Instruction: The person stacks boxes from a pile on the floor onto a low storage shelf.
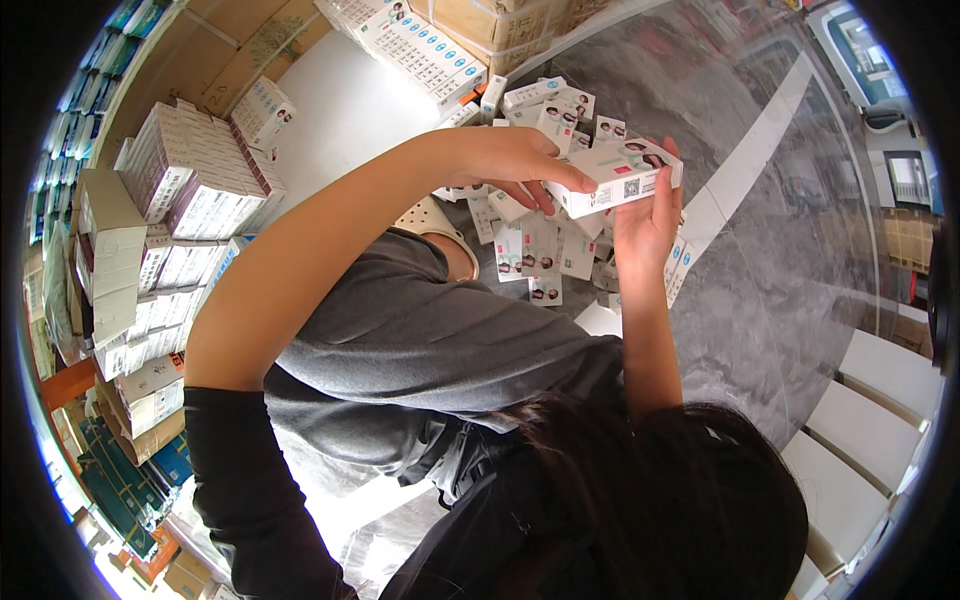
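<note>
A long white cardboard carton [611,178] with printed pictures, a red mark and a printed code is held tilted above the floor. My left hand [525,166] grips its left end, with the thumb along the top edge and other fingers hanging below. At the opposite end, my right hand [651,199] holds it with the thumb on the near side; its other fingers are mostly hidden behind. Beneath both hands lies a loose heap of similar small white boxes [536,244], some flat and some leaning on others.
Neat rows of white boxes [424,56] stand beside a strapped brown carton [499,34]. Stacked boxes [202,176] and an opened cardboard box [112,255] rise at left. My shoe [442,225] is close to the heap. White panels [862,427] line the lower right.
</note>
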`<state>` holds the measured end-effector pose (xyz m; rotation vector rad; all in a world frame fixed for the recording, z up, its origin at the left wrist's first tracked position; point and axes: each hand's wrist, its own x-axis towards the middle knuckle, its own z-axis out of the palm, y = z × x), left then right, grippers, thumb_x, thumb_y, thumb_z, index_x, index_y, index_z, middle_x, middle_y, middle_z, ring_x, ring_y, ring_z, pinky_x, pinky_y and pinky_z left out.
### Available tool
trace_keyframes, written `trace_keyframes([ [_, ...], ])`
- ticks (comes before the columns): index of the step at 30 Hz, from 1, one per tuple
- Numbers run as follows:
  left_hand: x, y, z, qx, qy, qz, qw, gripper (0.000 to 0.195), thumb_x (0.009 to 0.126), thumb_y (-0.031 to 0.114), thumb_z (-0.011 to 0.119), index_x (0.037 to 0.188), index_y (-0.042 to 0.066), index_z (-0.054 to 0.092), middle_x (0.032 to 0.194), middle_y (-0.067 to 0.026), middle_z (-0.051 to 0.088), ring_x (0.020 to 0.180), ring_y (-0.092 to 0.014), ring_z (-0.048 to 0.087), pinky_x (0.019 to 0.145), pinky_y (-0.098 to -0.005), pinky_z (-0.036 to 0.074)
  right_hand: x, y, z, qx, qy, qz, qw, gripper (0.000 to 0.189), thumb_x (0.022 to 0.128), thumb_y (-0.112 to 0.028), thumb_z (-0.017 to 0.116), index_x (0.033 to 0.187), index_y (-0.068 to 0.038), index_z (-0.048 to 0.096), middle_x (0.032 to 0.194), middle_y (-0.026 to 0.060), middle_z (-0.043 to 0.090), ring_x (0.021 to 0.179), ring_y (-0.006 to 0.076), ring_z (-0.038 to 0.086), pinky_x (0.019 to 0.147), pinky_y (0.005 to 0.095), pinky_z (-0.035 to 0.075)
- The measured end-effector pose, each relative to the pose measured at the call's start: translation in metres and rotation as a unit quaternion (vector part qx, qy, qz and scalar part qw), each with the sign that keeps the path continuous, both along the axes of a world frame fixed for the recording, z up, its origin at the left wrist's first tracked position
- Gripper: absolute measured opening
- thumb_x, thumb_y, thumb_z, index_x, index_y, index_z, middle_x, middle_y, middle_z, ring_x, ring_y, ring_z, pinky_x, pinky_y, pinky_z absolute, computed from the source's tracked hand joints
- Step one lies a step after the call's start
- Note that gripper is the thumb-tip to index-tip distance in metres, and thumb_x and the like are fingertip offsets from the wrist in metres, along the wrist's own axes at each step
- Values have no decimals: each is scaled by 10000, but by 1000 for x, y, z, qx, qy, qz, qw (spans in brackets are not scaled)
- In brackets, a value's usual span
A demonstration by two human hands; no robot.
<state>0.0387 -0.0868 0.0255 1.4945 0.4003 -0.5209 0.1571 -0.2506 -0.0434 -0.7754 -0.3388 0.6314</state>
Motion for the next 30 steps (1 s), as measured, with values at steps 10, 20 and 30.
trace_keyframes([
  [10, 1, 18, -12, 73, -53, 141, 986, 533, 593, 145, 787, 1074, 28, 589, 952, -61, 613, 821, -158, 562, 741, -258, 415, -9, -2, 8, -105, -107, 10, 989, 430, 836, -60, 513, 1256, -13, 434, 1167, 133, 516, 1068, 183, 501, 940, 304, 372],
  [20, -7, 26, -16, 118, -142, 144, 972, 442, 604, 17, 726, 1018, 31, 573, 959, -49, 592, 884, -141, 558, 798, -263, 422, -13, -3, 5, -131, -264, 35, 955, 500, 782, 36, 623, 1244, -12, 438, 1144, 88, 499, 1043, 145, 498, 885, 278, 412],
  [30, -18, 50, -20, 184, -219, 131, 949, 373, 616, -34, 708, 957, 38, 573, 937, -41, 584, 895, -134, 550, 793, -270, 445, -15, 16, -10, -194, -358, -10, 913, 449, 760, -9, 677, 1175, -20, 505, 1106, 92, 566, 1002, 155, 546, 858, 285, 429],
])
